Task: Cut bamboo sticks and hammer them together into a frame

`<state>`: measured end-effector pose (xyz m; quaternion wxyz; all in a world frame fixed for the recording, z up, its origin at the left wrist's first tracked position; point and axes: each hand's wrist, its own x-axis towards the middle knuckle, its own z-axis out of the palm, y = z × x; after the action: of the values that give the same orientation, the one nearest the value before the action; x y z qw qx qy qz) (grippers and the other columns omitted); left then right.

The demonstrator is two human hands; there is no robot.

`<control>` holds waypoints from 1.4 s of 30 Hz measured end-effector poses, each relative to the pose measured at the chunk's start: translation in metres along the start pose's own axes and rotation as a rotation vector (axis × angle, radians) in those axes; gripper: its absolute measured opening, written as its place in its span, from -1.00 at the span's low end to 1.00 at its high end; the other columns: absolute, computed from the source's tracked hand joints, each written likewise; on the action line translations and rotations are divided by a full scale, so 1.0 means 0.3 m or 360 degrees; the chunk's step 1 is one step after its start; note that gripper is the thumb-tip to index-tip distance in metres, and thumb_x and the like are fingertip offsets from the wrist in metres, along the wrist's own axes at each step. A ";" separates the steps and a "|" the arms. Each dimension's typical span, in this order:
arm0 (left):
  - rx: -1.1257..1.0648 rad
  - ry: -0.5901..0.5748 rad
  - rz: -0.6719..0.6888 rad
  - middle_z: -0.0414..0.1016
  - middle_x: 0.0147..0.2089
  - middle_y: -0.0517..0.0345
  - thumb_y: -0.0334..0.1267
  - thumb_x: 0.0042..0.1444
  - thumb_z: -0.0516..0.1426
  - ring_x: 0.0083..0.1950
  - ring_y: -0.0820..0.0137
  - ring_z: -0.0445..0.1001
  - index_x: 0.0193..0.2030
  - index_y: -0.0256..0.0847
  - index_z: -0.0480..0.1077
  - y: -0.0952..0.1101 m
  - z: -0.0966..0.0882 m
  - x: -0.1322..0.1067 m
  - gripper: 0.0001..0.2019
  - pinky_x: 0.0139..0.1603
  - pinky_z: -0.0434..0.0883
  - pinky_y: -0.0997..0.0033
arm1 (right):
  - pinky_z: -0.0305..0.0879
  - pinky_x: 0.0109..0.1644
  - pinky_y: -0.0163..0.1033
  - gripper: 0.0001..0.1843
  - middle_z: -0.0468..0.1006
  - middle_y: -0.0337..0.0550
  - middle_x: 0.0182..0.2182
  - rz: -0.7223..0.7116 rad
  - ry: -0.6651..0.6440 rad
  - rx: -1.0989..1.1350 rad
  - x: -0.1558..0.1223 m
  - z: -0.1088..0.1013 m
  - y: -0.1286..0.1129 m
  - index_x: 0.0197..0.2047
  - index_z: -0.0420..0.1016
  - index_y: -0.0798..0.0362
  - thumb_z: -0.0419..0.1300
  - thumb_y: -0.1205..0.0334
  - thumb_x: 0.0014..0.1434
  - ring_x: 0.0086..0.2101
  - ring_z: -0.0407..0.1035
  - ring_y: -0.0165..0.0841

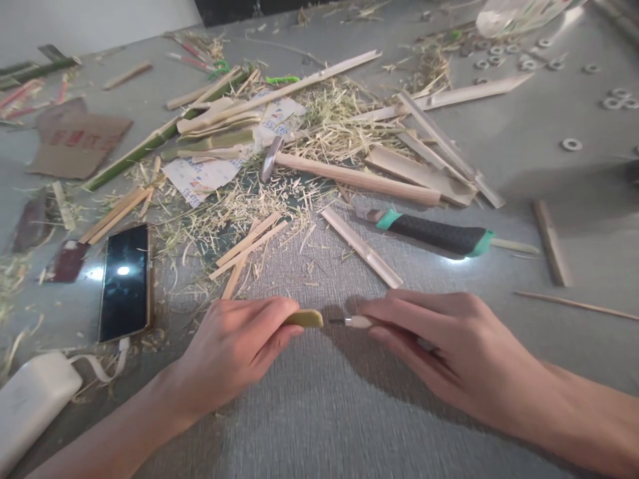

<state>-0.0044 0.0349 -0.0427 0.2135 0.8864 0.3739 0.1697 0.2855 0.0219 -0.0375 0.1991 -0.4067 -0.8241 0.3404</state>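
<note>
Between thumb and fingers, my left hand [244,339] pinches a yellow-green bamboo strip [307,319] whose rounded end sticks out to the right. My right hand [444,346] is closed around the pale handle of a small carving tool [358,322], its thin dark tip pointing left at the strip's end. A narrow gap shows between tip and strip. Above the hands lie a split bamboo piece [362,246] and a utility knife [429,233] with a black and green handle. The rest of the strip is hidden in my left hand.
Bamboo shavings [259,193] and offcuts cover the middle, with a hammer [349,176] across them. At left lie a phone [124,283] with a cable, a white charger [40,392] and cardboard [74,143]. Several metal washers [572,144] are scattered at upper right.
</note>
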 end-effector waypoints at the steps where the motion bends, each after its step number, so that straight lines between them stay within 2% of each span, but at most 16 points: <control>1: 0.0010 -0.0012 0.0000 0.48 -0.39 0.32 -0.23 0.46 0.06 -0.50 0.53 0.37 -0.05 -0.22 0.41 0.000 0.001 0.001 -0.85 -0.44 0.24 0.47 | 0.13 -0.39 -0.35 -0.76 0.52 -0.24 -0.34 -0.0001 -0.0002 -0.0006 0.000 0.003 0.000 0.10 0.49 0.00 0.07 0.26 0.46 -0.45 0.33 -0.51; 10: 0.0121 -0.0057 0.0043 0.50 -0.39 0.29 -0.20 0.48 0.02 -0.48 0.49 0.42 -0.04 -0.22 0.39 0.000 0.008 0.007 -0.82 -0.46 0.22 0.44 | 0.14 -0.38 -0.32 -0.73 0.54 -0.19 -0.33 0.0009 -0.0035 -0.0069 0.003 0.011 0.005 0.12 0.49 0.02 0.04 0.23 0.48 -0.42 0.39 -0.47; 14: 0.0189 -0.0077 0.0082 0.53 -0.37 0.27 -0.18 0.49 -0.01 -0.48 0.47 0.44 -0.04 -0.22 0.39 0.000 0.010 0.010 -0.79 -0.50 0.18 0.42 | 0.13 -0.37 -0.31 -0.75 0.52 -0.23 -0.35 -0.0028 -0.0043 -0.0098 -0.002 0.009 0.010 0.12 0.48 0.00 0.07 0.26 0.46 -0.43 0.37 -0.47; 22: 0.0227 -0.0096 0.0076 0.56 -0.34 0.26 -0.16 0.50 -0.02 -0.43 0.44 0.51 -0.04 -0.19 0.38 -0.005 0.008 0.005 -0.79 -0.47 0.23 0.42 | 0.11 -0.36 -0.30 -0.75 0.51 -0.25 -0.36 0.0029 -0.0082 -0.0019 0.008 0.006 0.016 0.10 0.50 -0.01 0.06 0.24 0.47 -0.42 0.34 -0.48; 37: 0.0256 -0.0119 0.0070 0.49 -0.41 0.30 -0.16 0.50 -0.02 -0.48 0.45 0.45 -0.09 -0.18 0.36 0.001 0.007 0.007 -0.79 -0.48 0.17 0.42 | 0.11 -0.35 -0.31 -0.75 0.47 -0.23 -0.40 0.0052 -0.0121 0.0004 0.008 -0.002 0.008 0.04 0.52 0.02 0.03 0.23 0.48 -0.44 0.31 -0.45; 42: 0.0350 -0.0074 0.0093 0.42 -0.47 0.33 -0.17 0.49 -0.01 -0.55 0.48 0.36 -0.21 -0.20 0.33 0.003 0.025 0.011 -0.76 -0.54 0.06 0.40 | 0.06 -0.37 -0.30 -0.78 0.44 -0.26 -0.41 0.0054 -0.0129 0.0003 0.011 0.009 0.011 -0.04 0.51 0.04 0.04 0.22 0.47 -0.46 0.25 -0.47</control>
<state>0.0018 0.0348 -0.0483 0.1186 0.9188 0.3592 0.1131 0.2839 0.0250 -0.0416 0.1601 -0.4062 -0.8242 0.3606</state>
